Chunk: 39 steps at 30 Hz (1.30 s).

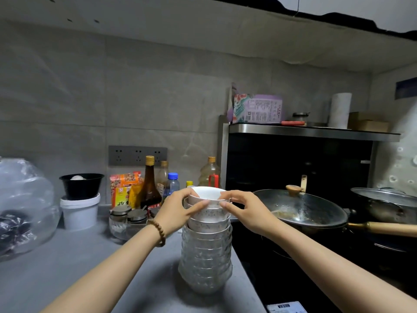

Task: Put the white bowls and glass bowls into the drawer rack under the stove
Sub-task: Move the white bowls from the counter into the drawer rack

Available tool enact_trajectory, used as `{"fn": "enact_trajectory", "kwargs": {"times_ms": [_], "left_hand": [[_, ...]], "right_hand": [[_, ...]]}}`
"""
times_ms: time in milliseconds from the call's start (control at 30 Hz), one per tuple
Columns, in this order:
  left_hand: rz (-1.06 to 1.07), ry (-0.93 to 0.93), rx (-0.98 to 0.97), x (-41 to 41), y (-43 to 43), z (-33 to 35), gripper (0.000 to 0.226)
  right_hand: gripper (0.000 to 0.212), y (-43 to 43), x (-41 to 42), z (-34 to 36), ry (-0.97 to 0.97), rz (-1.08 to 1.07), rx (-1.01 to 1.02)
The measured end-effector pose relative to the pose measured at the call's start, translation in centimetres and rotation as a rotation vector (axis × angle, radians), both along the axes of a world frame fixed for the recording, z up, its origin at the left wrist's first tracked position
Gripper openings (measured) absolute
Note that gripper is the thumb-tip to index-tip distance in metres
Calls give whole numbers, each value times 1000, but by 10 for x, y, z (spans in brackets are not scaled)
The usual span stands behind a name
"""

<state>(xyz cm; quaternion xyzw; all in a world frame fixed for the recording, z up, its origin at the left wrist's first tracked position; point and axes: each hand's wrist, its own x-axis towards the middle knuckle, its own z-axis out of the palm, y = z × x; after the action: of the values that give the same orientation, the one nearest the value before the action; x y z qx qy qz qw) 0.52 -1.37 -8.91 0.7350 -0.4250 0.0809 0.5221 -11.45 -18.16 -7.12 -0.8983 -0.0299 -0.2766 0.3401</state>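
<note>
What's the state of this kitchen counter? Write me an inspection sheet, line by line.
Surface: grey counter, stack stands near its stove-side edge.
Job's things: top white bowl caps one stack, glass bowls below; drawer rack not in view.
Clutter: bottles, seasoning jars, white tub, plastic bag.
Hands: left hand and right hand both grip the top white bowl.
Cables: nothing seen.
Surroundings: lidded wok on the stove, wall sockets behind.

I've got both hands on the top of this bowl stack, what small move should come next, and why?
Probably lift the upper white ceramic bowls straight up, slowly, off the clear glass bowls piled high on the grey counter. The left hand and right hand already grip the white ones from both sides.
</note>
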Motion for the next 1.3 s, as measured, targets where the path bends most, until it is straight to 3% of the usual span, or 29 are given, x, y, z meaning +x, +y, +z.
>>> {"fn": "enact_trajectory", "kwargs": {"times_ms": [233,467,667,767,967,1100,1300], "left_hand": [[50,-19,-105,-10,-6,-4,40],[42,-64,-290,-35,-12,17,49],[-242,98,-397,-90,-31,27,34],[-357,226,-371,-121,-53,17,38],[-464,356,-153,-174,-116,-24,57],[-495,458,-34,-215,-163,-58,92],[-632,610,79,-275,-221,-127,79]], "right_hand": [[10,1,-3,4,-23,13,-7],[12,3,-28,28,-166,-3,-60],[25,-13,-89,41,-215,-31,-210],[21,-29,-130,36,-152,-3,-212],[22,-79,-209,-8,4,84,153],[22,-110,-258,-48,30,-21,317],[31,-163,-317,-119,81,-230,558]]}}
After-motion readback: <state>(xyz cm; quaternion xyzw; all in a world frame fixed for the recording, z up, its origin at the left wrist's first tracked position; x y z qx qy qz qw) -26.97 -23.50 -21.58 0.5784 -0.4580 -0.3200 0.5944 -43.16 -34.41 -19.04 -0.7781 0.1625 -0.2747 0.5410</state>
